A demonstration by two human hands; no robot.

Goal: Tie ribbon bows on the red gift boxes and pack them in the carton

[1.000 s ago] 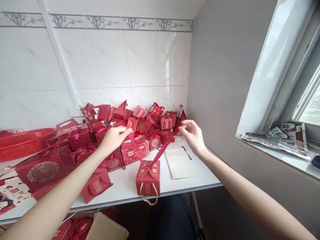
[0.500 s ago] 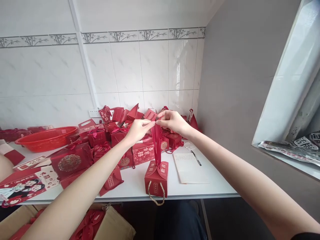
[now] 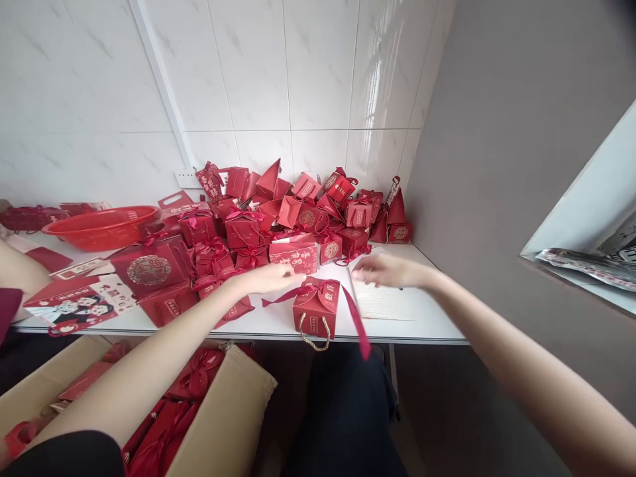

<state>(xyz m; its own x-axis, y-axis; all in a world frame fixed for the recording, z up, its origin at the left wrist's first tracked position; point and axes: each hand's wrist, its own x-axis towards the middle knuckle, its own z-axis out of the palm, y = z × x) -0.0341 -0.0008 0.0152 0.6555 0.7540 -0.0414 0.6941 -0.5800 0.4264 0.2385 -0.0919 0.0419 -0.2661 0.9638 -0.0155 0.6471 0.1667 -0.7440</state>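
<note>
Forearms [image 3: 183, 341] angled inward, left hand [image 3: 273, 279] near ribboned box [image 3: 312, 310] (blurred, grip unclear), right hand [image 3: 392, 270] loosely spread above notebook [image 3: 381, 303]

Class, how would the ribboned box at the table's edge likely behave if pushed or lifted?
The box looks like folded card, so may dent if squeezed. Standing at the edge of the table, it might tip off if pushed outward. Its ribbon, one end drooping, would probably flop.

The far wall [image 3: 258, 73] is bright, with glare toward right; the right hand [image 3: 390, 270] is blurred; below the worktop [image 3: 431, 319] is dark.
</note>
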